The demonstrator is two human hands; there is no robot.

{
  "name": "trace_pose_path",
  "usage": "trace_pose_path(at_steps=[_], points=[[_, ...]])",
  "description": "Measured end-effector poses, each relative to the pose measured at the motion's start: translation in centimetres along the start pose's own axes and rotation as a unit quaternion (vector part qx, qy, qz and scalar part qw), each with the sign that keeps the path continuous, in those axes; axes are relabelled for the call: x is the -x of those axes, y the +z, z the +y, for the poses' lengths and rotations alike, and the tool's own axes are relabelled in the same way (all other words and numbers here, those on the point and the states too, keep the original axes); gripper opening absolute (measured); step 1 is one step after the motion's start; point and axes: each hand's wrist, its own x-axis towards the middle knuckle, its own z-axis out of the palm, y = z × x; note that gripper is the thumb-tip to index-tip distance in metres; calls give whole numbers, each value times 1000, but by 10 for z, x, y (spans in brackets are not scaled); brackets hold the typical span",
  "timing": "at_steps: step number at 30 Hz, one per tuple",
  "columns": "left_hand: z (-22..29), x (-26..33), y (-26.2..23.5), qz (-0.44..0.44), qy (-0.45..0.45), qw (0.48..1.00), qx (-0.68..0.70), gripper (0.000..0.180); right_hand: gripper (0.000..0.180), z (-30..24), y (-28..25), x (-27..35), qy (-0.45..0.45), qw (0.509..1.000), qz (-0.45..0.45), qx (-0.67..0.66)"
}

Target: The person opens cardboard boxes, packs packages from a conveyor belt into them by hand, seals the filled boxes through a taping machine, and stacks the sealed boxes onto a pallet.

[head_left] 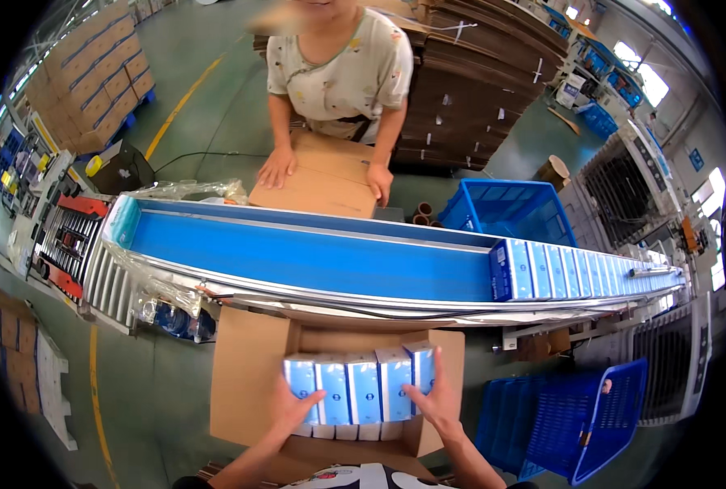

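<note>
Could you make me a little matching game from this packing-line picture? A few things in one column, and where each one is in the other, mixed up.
Things:
1. row of small blue-and-white boxes
2. blue crate
3. line of blue cartons
4. flat brown cardboard

Places:
A. on the blue conveyor belt, at its right end
B. under the palms of the person across the belt
C. between the left hand and right hand, over an open cardboard box
D. on the far side of the belt, right of that person

Pairs: 1-C, 2-D, 3-A, 4-B

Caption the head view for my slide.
Both hands, left hand and right hand, press a row of small blue-and-white cartons into an open brown cardboard box.
</note>
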Motion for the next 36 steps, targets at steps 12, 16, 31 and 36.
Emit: trace_pose_path(at_steps=[12,16,31,36], points=[[-138,-166,64,-454,-166,756,-441,93,65,142,189,-94,166,848,-422,275],[-131,-161,90,-495,-231,657,-519,67,59,115,192,-95,142,860,-470,139],[-70,-155,103,-422,-299,758,-398,57,57,93,75,-76,-66,883,-460,-65],[-119,-129,112,-367,-225,749,-504,56,37,75,-179,-124,-125,874,-250,-398]])
